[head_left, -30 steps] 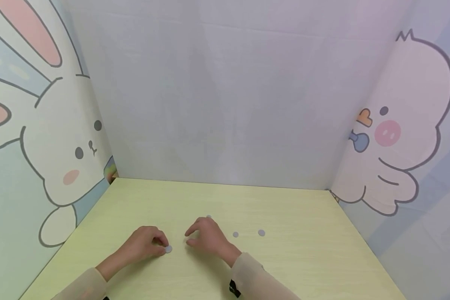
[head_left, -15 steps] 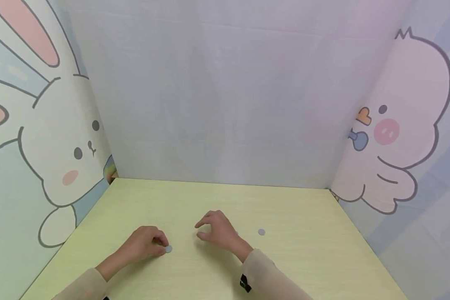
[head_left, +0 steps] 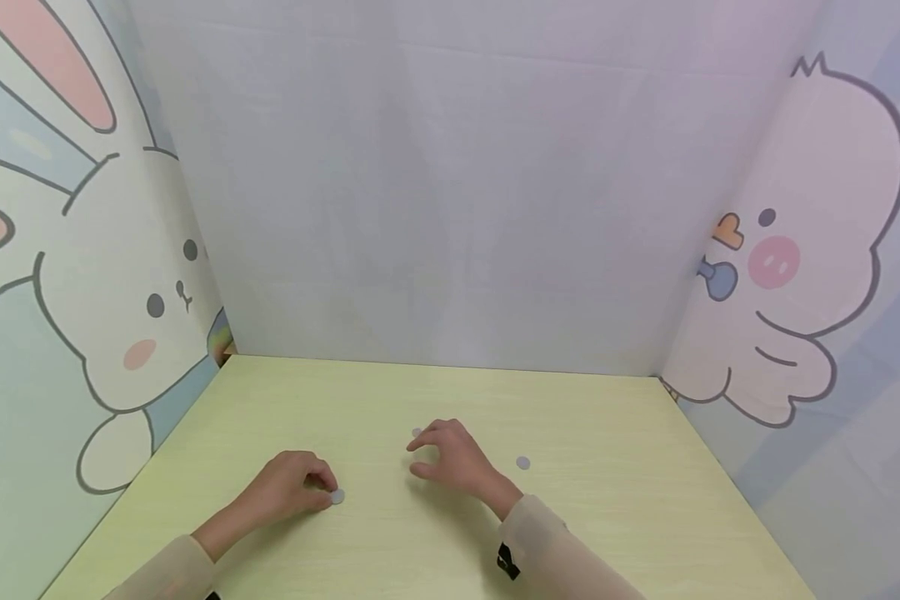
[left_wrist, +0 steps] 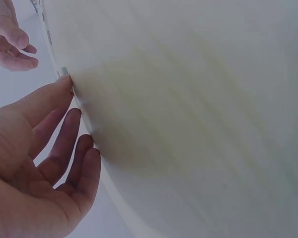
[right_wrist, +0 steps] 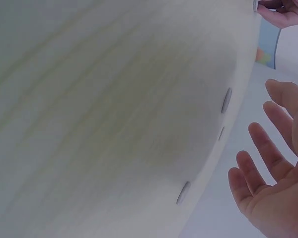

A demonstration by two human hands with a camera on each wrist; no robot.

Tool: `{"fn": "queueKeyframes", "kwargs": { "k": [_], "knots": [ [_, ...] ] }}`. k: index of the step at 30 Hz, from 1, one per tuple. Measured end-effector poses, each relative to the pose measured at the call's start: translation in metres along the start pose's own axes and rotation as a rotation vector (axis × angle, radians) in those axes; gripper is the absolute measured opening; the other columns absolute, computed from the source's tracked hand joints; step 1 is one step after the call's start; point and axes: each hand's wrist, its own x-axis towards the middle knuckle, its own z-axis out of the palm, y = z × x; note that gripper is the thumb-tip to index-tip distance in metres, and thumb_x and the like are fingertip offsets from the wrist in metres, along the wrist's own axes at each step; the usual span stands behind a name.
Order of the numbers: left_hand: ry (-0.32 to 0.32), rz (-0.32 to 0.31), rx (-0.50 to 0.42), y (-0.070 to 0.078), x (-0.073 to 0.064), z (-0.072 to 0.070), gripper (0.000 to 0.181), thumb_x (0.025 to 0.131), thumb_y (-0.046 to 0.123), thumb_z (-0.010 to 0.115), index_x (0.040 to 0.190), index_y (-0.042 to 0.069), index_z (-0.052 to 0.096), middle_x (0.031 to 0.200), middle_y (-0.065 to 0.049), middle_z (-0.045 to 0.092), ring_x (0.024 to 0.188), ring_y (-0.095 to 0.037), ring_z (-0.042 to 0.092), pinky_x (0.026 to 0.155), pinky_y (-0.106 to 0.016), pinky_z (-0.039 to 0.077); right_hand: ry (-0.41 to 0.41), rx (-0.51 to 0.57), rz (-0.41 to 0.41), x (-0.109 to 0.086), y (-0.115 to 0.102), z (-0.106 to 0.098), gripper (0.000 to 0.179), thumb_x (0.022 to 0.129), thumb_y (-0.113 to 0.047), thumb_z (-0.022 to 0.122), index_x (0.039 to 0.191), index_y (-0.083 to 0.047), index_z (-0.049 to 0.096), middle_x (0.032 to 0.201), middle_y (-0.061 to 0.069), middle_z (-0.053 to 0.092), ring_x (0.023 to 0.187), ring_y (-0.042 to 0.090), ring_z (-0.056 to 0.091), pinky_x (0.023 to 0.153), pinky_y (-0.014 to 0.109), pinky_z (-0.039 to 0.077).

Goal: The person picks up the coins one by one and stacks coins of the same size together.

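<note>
In the head view my left hand (head_left: 291,490) rests at the table surface, thumb and fingertips pinching the left edge of a flat, coin-like grey disc (head_left: 337,497). The left wrist view shows that disc (left_wrist: 64,71) edge-on at the fingertips. My right hand (head_left: 453,457) hovers over the middle of the table, its fingers loosely bent and apart, holding nothing. Another grey disc (head_left: 417,432) lies just beyond its fingertips. To the right of that hand is a further grey disc (head_left: 522,462). A smaller disc (right_wrist: 221,133) shows in the right wrist view; the right hand hides it from the head camera.
The pale yellow table (head_left: 630,517) ends at a plain light curtain (head_left: 450,208) behind. Side curtains carry a printed rabbit (head_left: 131,283) on the left and a printed chick (head_left: 802,250) on the right.
My right hand has moved to the right and slightly away from me, uncovering the far disc and now hiding the small one. My left hand stays at its disc.
</note>
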Motion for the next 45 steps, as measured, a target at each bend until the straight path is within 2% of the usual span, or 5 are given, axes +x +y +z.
{"fn": "queueKeyframes", "kwargs": {
  "k": [6, 12, 18, 29, 45],
  "knots": [
    [0.000, 0.001, 0.001, 0.000, 0.000, 0.000, 0.014, 0.084, 0.024, 0.091, 0.089, 0.025, 0.078, 0.087, 0.016, 0.069, 0.080, -0.002, 0.059, 0.074, -0.028, 0.051, -0.024, -0.001, -0.003, -0.003, 0.009, -0.003, 0.027, 0.091, -0.027, 0.084, 0.116, -0.018, 0.082, 0.117, -0.002, 0.071, 0.113, 0.022, 0.057, 0.100, 0.041, 0.048],
    [0.000, 0.003, 0.003, 0.000, 0.000, 0.000, 0.014, 0.084, 0.023, 0.091, 0.088, 0.024, 0.078, 0.087, 0.015, 0.069, 0.080, -0.003, 0.059, 0.074, -0.028, 0.051, -0.042, -0.010, 0.009, -0.006, 0.019, -0.003, 0.030, 0.092, -0.032, 0.084, 0.119, -0.019, 0.081, 0.120, -0.002, 0.070, 0.115, 0.024, 0.057, 0.100, 0.042, 0.048],
    [-0.003, 0.008, -0.006, 0.002, -0.001, -0.001, 0.013, 0.085, 0.022, 0.090, 0.089, 0.021, 0.079, 0.087, 0.015, 0.069, 0.080, -0.003, 0.059, 0.074, -0.028, 0.050, -0.049, -0.040, 0.038, -0.009, 0.022, -0.004, 0.032, 0.089, -0.029, 0.087, 0.118, -0.019, 0.081, 0.119, -0.003, 0.070, 0.113, 0.022, 0.057, 0.098, 0.039, 0.049],
    [-0.005, -0.017, -0.011, 0.003, 0.000, -0.002, 0.013, 0.084, 0.023, 0.091, 0.088, 0.024, 0.078, 0.087, 0.013, 0.068, 0.079, -0.003, 0.056, 0.073, -0.028, 0.050, -0.070, -0.068, 0.041, -0.011, 0.024, -0.002, 0.032, 0.085, -0.027, 0.089, 0.115, -0.021, 0.082, 0.119, -0.003, 0.069, 0.111, 0.022, 0.058, 0.097, 0.039, 0.049],
    [-0.003, -0.021, -0.008, 0.000, 0.000, 0.000, 0.014, 0.084, 0.025, 0.091, 0.088, 0.025, 0.078, 0.087, 0.015, 0.068, 0.080, -0.003, 0.056, 0.074, -0.028, 0.050, -0.045, -0.053, 0.051, -0.007, 0.022, 0.001, 0.014, 0.085, -0.026, 0.090, 0.099, -0.025, 0.086, 0.111, -0.005, 0.068, 0.106, 0.019, 0.057, 0.093, 0.040, 0.047]
  ]
}}
